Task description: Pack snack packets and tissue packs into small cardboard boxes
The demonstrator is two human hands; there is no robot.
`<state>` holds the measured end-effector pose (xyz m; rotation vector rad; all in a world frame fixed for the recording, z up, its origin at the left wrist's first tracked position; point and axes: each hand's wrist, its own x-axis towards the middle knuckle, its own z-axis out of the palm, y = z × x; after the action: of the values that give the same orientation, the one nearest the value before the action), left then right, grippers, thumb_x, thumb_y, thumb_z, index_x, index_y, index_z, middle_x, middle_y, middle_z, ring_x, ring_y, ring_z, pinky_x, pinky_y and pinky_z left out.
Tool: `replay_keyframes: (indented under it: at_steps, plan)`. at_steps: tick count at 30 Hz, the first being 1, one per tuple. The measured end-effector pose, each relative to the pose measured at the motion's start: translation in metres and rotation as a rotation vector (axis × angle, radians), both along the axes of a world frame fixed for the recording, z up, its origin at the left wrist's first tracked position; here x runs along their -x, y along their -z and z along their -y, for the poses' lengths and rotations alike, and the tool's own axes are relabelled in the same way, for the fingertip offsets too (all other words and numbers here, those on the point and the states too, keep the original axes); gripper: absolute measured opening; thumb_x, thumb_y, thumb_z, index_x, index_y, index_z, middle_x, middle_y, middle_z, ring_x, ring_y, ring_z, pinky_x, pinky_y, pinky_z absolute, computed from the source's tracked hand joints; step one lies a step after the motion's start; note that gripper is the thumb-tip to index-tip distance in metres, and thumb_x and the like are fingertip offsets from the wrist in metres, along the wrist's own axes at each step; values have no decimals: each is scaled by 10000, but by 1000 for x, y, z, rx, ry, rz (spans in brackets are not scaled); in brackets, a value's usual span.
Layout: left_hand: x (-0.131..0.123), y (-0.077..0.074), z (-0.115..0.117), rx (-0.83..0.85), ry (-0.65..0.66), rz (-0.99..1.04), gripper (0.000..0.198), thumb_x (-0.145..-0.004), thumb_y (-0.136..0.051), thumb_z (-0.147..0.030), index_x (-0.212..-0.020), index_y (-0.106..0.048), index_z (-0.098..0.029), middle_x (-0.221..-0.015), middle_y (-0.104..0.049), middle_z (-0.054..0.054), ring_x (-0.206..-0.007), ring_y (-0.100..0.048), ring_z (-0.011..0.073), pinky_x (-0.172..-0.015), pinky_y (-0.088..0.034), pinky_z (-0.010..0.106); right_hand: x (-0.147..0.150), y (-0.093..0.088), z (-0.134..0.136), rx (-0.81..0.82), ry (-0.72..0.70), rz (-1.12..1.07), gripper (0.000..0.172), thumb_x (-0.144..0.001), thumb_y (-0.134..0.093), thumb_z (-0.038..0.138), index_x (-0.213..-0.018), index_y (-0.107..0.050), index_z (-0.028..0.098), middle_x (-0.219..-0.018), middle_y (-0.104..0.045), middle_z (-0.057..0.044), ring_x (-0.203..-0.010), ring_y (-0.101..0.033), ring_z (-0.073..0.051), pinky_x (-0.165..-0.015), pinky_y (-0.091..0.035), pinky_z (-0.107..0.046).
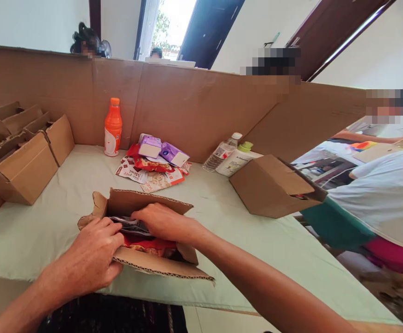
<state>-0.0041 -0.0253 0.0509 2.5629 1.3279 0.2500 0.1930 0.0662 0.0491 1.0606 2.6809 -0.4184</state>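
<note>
I saw matt corrugated cardboard with rough, torn-looking edges in the box (pixel 166 268) around the fingers (pixel 118 239), and a glossy red packet (pixel 152 245) just beneath them. Beyond the fingertips I made out a smooth, shiny orange plastic bottle (pixel 113 125) and a clear plastic bottle (pixel 222 151); below them, matt, lightly creased green cloth (pixel 48 231).

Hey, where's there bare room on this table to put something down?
Bare green cloth shows between the left cardboard boxes and the open box, and between the right forearm and the right-hand box. It's crowded beyond the open box, where purple packs lie on piled packets.
</note>
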Motion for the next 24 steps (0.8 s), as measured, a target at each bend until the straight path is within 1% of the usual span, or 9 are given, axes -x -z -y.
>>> replay_keyframes:
  at_steps: [2, 5, 9, 12, 14, 16, 19, 21, 24]
  plan:
    - [1, 2, -1, -18, 0, -1, 224, -714, -615, -111, -900, -695, -209, -1088, -732, 89, -1041, -630, 298, -939, -511, 464, 6, 1, -1, 18, 0, 83, 323, -903, -529, 62, -1072, -769, 196, -1006, -801, -109, -942, -744, -253, -743, -471, -283]
    - [2, 3, -2, -43, 9, -8, 215, -706, -614, -101, -875, -687, -211, -1088, -740, 82, -1021, -643, 287, -923, -525, 448, 12, 4, -3, 23, -5, 108, 336, -892, -528, 50, -1071, -773, 195, -1024, -799, -121, -962, -744, -258, -744, -468, -284]
    - [2, 3, -1, -45, 7, -36, 227, -700, -611, -93, -887, -688, -197, -1118, -742, 107, -1064, -654, 315, -953, -532, 493, 14, 6, -4, 20, 1, 105, 318, -894, -538, 62, -1069, -772, 189, -1032, -798, -126, -957, -746, -262, -724, -462, -282]
    - [4, 5, 1, -76, 4, -33, 280, -677, -612, -80, -926, -692, -180, -1205, -728, 134, -1138, -641, 345, -990, -527, 533, 5, 2, 1, 1, 13, 52, 312, -925, -524, 94, -1110, -755, 193, -1049, -796, -115, -941, -746, -250, -726, -469, -278]
    - [7, 8, 5, -127, 14, 5, 342, -650, -602, -55, -964, -692, -160, -1260, -711, 153, -1212, -612, 369, -1024, -512, 561, -9, -2, 9, -60, 68, -38, 321, -963, -498, 133, -1173, -731, 196, -1089, -789, -109, -953, -742, -234, -765, -487, -276]
    - [11, 11, 10, -210, 27, 67, 362, -663, -582, -34, -988, -685, -155, -1281, -703, 154, -1271, -580, 370, -1058, -494, 570, -30, -7, 20, -155, 153, -141, 326, -978, -492, 169, -1213, -717, 199, -1129, -779, -107, -976, -738, -229, -811, -510, -285]
    - [20, 16, 19, -366, -1, 183, 321, -799, -565, -52, -1075, -654, -191, -1369, -650, 126, -1359, -515, 333, -1096, -475, 539, -63, -10, 37, -331, 225, -375, 306, -991, -494, 217, -1182, -733, 215, -1134, -782, -95, -990, -737, -236, -859, -550, -336]
    - [28, 19, 25, -460, -93, 264, 344, -885, -573, -106, -1200, -603, -240, -1481, -552, 105, -1418, -452, 321, -1126, -450, 534, -80, -7, 48, -426, 218, -599, 279, -1000, -499, 233, -1130, -745, 230, -1100, -793, -79, -980, -742, -226, -876, -573, -358]
    - [38, 27, 28, -529, -289, 366, 489, -923, -613, -197, -1383, -489, -310, -1571, -430, 88, -1439, -421, 343, -1157, -411, 569, -90, 5, 62, -500, 250, -873, 225, -993, -534, 219, -1049, -750, 253, -1081, -796, -68, -1001, -745, -212, -893, -598, -369]
